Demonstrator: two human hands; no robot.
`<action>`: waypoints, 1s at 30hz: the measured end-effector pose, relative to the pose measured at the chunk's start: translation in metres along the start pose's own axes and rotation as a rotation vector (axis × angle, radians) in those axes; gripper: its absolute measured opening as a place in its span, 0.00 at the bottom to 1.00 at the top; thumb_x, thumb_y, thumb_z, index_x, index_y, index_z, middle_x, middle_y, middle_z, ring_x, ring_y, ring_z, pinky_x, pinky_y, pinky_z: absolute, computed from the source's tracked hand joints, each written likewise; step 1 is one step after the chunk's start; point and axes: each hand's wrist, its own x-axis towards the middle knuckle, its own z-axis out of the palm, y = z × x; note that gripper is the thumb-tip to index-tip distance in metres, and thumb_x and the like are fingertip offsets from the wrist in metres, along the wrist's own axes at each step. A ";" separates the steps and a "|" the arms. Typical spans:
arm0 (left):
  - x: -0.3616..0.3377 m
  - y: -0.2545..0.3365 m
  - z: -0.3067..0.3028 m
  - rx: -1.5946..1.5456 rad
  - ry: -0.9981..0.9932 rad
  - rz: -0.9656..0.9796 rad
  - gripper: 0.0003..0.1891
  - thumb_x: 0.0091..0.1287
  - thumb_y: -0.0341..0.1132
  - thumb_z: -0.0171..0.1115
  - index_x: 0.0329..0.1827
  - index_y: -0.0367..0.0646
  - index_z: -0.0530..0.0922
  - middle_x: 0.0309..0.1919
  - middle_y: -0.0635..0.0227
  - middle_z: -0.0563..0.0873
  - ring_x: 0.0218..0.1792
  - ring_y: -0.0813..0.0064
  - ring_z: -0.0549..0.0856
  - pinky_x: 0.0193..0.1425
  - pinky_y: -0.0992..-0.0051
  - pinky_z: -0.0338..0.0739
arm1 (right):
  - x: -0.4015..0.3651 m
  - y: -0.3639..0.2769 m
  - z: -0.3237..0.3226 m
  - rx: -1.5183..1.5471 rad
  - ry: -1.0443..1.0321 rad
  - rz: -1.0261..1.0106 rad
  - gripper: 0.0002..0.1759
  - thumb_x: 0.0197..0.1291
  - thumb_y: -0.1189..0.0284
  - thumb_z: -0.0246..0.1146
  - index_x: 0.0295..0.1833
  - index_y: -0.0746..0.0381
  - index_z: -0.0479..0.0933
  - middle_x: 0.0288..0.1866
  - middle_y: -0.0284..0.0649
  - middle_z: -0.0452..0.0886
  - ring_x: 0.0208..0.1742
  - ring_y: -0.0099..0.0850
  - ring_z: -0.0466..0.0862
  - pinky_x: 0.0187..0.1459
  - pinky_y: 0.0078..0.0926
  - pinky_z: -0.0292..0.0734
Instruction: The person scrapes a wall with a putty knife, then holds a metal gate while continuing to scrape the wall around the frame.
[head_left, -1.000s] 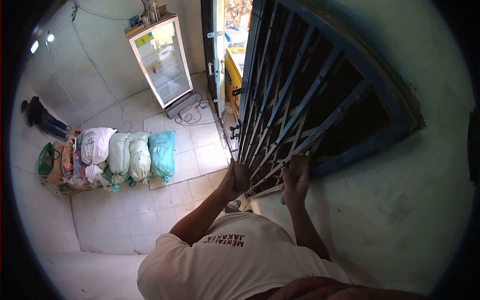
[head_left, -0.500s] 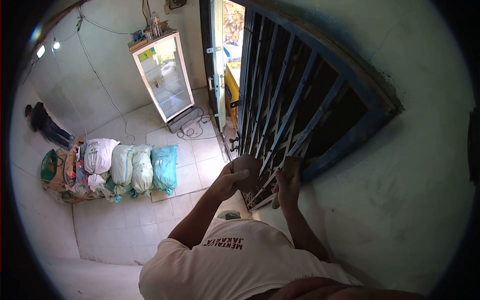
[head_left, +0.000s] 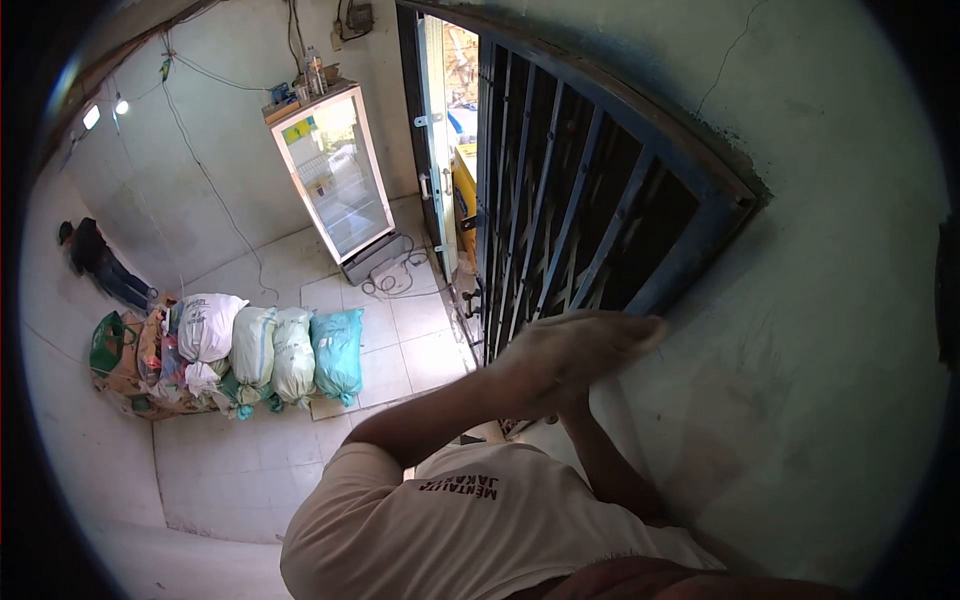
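The left hand (head_left: pixel 575 362) has been swung rightward across the right hand, which is now hidden; the left fingers are blurred, seemingly held together, and whether anything is gripped by either cannot be told. The folding metal gate (head_left: pixel 574 200) is seen just beyond, contact being unconfirmed. "JAKARTA" can be read on the shirt (head_left: pixel 470 525); print on the white sack (head_left: pixel 210 325), at left, cannot be made out

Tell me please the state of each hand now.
Left hand: blurred; whether open or closed cannot be told.
Right hand: mostly hidden behind it; cannot be told.
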 end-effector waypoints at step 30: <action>0.194 0.032 0.041 0.576 0.129 0.644 0.23 0.63 0.46 0.53 0.62 0.54 0.70 0.66 0.70 0.66 0.71 0.49 0.52 0.67 0.32 0.35 | -0.006 -0.028 -0.008 0.157 -0.068 0.181 0.28 0.60 0.71 0.60 0.64 0.65 0.59 0.33 0.35 0.73 0.17 0.17 0.69 0.15 0.14 0.67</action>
